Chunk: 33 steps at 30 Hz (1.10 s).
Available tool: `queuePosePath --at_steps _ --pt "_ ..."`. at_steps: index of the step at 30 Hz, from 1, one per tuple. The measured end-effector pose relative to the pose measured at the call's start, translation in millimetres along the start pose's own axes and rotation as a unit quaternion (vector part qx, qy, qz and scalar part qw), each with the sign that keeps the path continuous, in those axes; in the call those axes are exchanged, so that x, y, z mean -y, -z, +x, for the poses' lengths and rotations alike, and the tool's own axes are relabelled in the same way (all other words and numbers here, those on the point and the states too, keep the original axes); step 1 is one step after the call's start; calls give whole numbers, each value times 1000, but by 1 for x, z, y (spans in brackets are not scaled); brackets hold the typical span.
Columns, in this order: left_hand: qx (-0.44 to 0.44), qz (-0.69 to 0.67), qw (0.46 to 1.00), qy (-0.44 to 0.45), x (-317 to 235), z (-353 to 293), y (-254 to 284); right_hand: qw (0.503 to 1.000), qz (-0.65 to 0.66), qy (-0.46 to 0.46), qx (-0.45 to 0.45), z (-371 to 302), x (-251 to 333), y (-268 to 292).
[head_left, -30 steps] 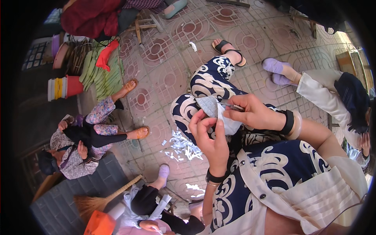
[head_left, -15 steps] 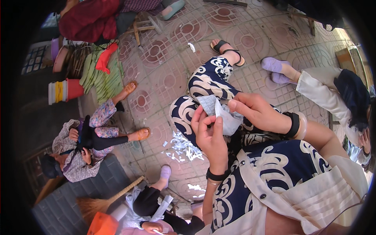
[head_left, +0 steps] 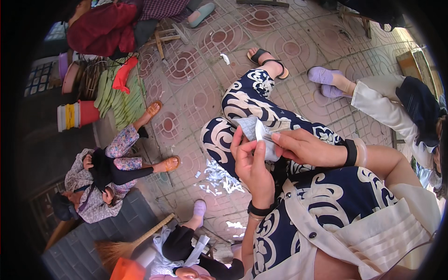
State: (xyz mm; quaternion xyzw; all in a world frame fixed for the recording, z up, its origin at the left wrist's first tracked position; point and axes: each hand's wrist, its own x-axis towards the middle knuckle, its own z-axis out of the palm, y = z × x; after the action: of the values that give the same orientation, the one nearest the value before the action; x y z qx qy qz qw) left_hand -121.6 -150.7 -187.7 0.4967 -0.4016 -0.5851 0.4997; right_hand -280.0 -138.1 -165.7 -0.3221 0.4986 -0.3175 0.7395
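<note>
Over my lap, my left hand (head_left: 254,168) pinches a folded piece of thin grey-white sheet, apparently paper (head_left: 248,126), between thumb and fingers. A pale folded strip stands up along its middle. My right hand (head_left: 301,147) is closed at the sheet's right side, thumb pressed over bent fingers. A thin greyish tip seems to show by that thumb; what it belongs to is hidden. My patterned navy and cream trousers (head_left: 252,100) lie under both hands.
White scraps (head_left: 221,177) litter the paving beside my knee. A straw broom (head_left: 114,249) and an orange bag (head_left: 128,268) are lower left. Several people sit around. Long green pods or leaves (head_left: 114,95), a red cloth (head_left: 123,74) and buckets (head_left: 88,113) are at left.
My right hand has moved down and slightly left, closer to my left fingers, and its fingers have curled in more. The sheet's right part is now more covered. The view has shifted slightly.
</note>
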Motion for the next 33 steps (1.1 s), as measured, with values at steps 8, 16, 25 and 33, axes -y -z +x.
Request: queuePosePath --at_steps 8,16,25,33 --pt "14 -4 1000 0 3 -1 -3 997 79 -6 -16 3 0 -1" --pt "3 -35 999 10 3 0 0 996 84 -27 -5 2 -3 0" --pt "1 -86 996 39 7 0 3 996 73 -53 -5 4 -5 -1" --pt "1 -136 988 77 13 0 7 994 89 -64 15 2 -5 -1"
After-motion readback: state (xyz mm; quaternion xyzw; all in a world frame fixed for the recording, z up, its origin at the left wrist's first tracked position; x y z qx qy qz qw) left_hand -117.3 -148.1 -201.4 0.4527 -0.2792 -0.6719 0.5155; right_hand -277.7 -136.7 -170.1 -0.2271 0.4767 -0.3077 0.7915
